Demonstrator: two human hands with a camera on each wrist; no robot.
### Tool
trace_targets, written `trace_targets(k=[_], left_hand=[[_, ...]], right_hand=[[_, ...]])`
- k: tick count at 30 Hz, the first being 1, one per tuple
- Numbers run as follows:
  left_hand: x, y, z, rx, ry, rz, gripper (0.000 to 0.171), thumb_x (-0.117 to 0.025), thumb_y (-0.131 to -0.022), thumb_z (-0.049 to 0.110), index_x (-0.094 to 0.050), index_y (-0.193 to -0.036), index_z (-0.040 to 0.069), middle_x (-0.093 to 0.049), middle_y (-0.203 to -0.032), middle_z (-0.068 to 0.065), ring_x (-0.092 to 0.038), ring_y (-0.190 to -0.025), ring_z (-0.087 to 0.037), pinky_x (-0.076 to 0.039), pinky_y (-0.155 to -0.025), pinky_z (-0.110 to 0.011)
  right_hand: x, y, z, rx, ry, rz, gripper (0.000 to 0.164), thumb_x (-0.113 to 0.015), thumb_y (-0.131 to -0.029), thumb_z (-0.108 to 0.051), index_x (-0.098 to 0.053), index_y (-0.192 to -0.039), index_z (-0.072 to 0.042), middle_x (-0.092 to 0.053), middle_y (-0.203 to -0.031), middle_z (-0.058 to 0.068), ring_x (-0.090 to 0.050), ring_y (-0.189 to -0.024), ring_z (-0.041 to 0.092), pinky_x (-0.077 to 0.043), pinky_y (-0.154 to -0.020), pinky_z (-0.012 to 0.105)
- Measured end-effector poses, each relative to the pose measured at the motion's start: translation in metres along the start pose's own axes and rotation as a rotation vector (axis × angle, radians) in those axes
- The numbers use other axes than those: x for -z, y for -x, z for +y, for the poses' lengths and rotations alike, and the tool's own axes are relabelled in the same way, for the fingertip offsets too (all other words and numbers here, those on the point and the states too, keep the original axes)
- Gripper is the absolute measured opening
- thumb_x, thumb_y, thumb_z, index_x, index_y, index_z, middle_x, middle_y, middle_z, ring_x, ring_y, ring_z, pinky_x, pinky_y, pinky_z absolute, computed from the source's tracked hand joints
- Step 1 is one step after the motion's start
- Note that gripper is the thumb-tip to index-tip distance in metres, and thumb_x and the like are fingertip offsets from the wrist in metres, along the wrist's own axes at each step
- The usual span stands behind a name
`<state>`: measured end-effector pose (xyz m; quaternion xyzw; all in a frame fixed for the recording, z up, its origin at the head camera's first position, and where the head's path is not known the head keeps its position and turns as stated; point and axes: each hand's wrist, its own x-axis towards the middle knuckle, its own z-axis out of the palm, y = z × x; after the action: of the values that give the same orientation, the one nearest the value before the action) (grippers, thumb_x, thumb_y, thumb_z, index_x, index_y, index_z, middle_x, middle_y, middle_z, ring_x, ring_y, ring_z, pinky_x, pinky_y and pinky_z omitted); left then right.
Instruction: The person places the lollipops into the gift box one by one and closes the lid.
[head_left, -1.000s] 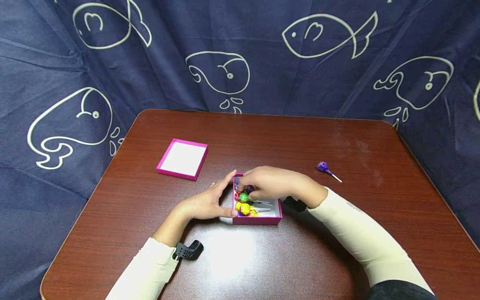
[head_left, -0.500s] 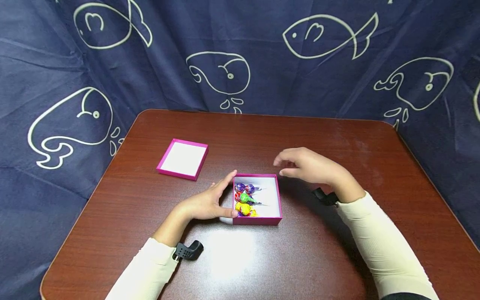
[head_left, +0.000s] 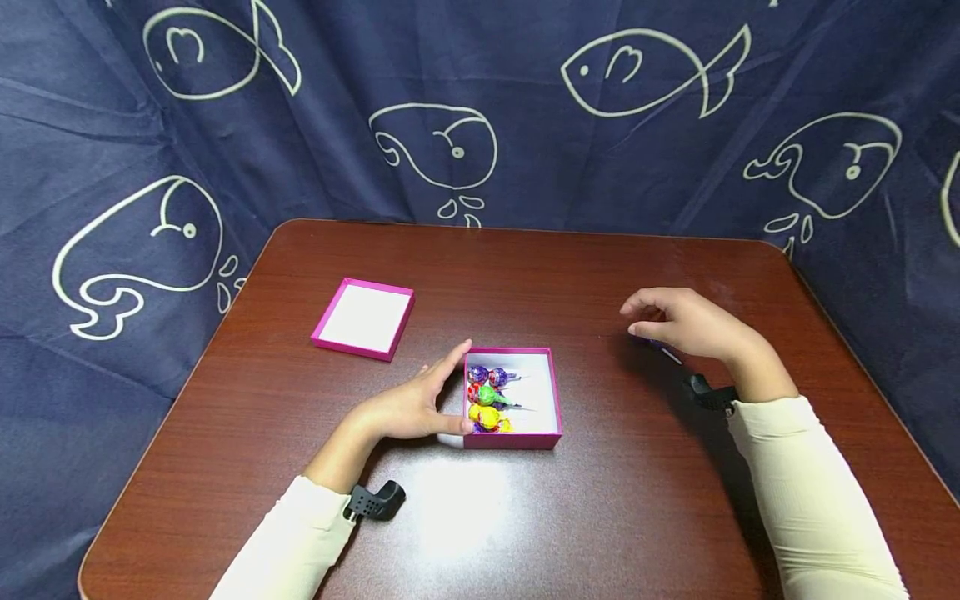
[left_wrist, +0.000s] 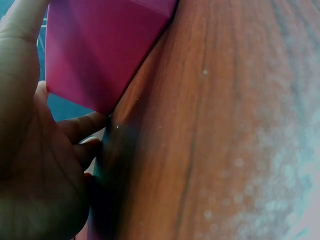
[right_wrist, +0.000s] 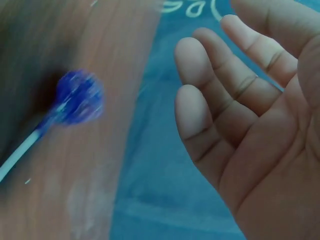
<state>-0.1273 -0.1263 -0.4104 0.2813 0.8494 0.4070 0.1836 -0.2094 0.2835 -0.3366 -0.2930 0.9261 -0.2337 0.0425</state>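
Observation:
A pink box [head_left: 513, 442] with a white inside holds several wrapped lollipops [head_left: 489, 397], purple, red, green and yellow, along its left side. My left hand [head_left: 408, 408] is spread against that side, thumb at the front corner and index finger at the back corner; in the left wrist view the fingers touch the pink wall. To the right, my right hand [head_left: 693, 323] hovers with thumb and fingers parted and nothing between them. A loose purple lollipop [right_wrist: 79, 97] with a white stick lies beside it, its head mostly hidden by the hand in the head view.
The pink lid [head_left: 364, 318], white inside up, lies at the left behind the box. A brown wooden table [head_left: 480, 275] carries everything. Behind it hangs a dark blue cloth [head_left: 525, 192] with fish and whale drawings.
My right hand has left the box and moved right, over to the loose purple lollipop. Several lollipops stay in the box. The left hand has stayed at the box's side.

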Motion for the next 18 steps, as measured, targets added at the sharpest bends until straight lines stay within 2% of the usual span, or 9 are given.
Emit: trace_targets(k=[5, 8, 12, 18], left_hand=[[0.0, -0.001, -0.001, 0.008, -0.003, 0.002, 0.111, -0.079, -0.084, 0.04, -0.002, -0.161, 0.018, -0.011, -0.165, -0.007, -0.009, -0.15, -0.024, -0.002, -0.118, -0.055], [-0.001, -0.001, -0.002, 0.0, -0.001, 0.009, 0.111, -0.079, -0.084, 0.039, -0.003, -0.161, 0.018, -0.012, -0.165, -0.009, -0.01, -0.15, -0.026, -0.002, -0.118, -0.056], [-0.002, -0.001, -0.003, 0.001, -0.008, 0.008, 0.111, -0.08, -0.084, 0.04, -0.003, -0.161, 0.016, -0.013, -0.165, -0.009, -0.011, -0.15, -0.028, -0.004, -0.118, -0.056], [-0.002, -0.001, -0.004, 0.002, -0.011, 0.009, 0.111, -0.08, -0.084, 0.039, -0.003, -0.161, 0.018, -0.013, -0.165, -0.008, -0.011, -0.15, -0.026, -0.002, -0.118, -0.055]], right_hand=[[0.001, 0.003, 0.019, -0.064, -0.04, -0.016, 0.02, -0.071, -0.092, -0.012, -0.068, -0.111, -0.006, -0.07, -0.109, 0.011, -0.061, -0.101, 0.024, -0.047, -0.083, 0.043], [-0.001, 0.004, 0.03, -0.104, -0.034, -0.018, 0.02, -0.071, -0.092, -0.012, -0.068, -0.11, -0.005, -0.07, -0.109, 0.011, -0.06, -0.101, 0.025, -0.047, -0.082, 0.041], [-0.008, 0.005, 0.043, -0.157, -0.033, -0.056, 0.017, -0.07, -0.091, -0.008, -0.068, -0.107, -0.005, -0.07, -0.102, 0.007, -0.059, -0.091, 0.022, -0.047, -0.076, 0.035], [-0.015, 0.003, 0.052, -0.172, -0.044, -0.076, 0.016, -0.071, -0.091, -0.01, -0.068, -0.107, -0.007, -0.07, -0.099, 0.003, -0.057, -0.088, 0.018, -0.045, -0.075, 0.031]])
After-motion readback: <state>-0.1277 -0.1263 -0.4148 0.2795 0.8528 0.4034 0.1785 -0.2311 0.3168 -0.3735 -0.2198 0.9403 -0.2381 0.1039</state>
